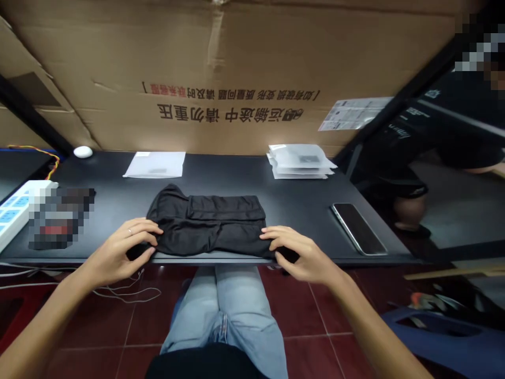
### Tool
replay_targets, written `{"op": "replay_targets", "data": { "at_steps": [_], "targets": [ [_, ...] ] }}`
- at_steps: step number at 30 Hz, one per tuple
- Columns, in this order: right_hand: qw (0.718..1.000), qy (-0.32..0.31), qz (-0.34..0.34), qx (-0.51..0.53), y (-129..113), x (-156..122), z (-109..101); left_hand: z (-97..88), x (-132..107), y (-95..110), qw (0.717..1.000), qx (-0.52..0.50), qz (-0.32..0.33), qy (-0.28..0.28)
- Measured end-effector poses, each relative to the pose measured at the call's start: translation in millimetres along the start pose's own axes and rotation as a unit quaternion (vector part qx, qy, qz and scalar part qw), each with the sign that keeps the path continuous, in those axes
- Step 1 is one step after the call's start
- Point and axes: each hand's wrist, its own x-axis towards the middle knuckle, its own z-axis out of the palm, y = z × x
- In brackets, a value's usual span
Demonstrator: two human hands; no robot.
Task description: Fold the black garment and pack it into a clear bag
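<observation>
A folded black garment (213, 226) lies flat near the front edge of the dark desk, with a narrower folded layer on top toward the right. At its left end, my left hand (128, 245) pinches the edge, fingers curled on the cloth and thumb at the near corner. My right hand (298, 250) holds the opposite end in much the same way, fingertips on the right edge and thumb low beside it. How much cloth sits between each thumb and fingers is partly hidden.
At the desk's back lie a flat white packet (155, 164) and a stack of translucent packets (302, 162) before a cardboard panel (236, 58). A phone (359, 229) rests at right. On the left are a power strip (23, 210) and a small white object (82, 152). Another person (445, 126) is at right.
</observation>
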Motion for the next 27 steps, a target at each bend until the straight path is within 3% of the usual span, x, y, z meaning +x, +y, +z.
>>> {"op": "replay_targets", "data": {
  "at_steps": [2,5,9,11,15,20,23,27],
  "targets": [
    [1.000,-0.017,0.003,-0.010,0,-1,-1,0.5,-6,-2,1.000,0.001,-0.020,-0.018],
    [1.000,-0.020,0.006,-0.014,2,7,-6,-1.9,-2,-5,0.998,0.025,-0.048,0.014],
    [0.996,0.060,0.011,-0.058,11,35,-9,-3.4,39,0,0.991,0.077,-0.068,0.087],
    [0.994,0.065,0.011,-0.092,20,52,-8,-0.8,69,6,0.996,0.066,-0.035,0.052],
    [0.990,0.004,-0.015,-0.137,41,76,-6,9.1,119,14,0.995,0.058,0.040,-0.072],
    [0.979,-0.050,-0.053,-0.192,50,80,-9,14.7,134,15,0.981,0.102,0.068,-0.149],
    [0.977,-0.034,0.002,-0.211,49,87,-13,13.1,136,16,0.978,0.129,0.057,-0.152],
    [0.984,0.014,0.096,-0.146,58,115,-17,12.7,158,9,0.993,0.082,-0.003,-0.086]
  ]
}}
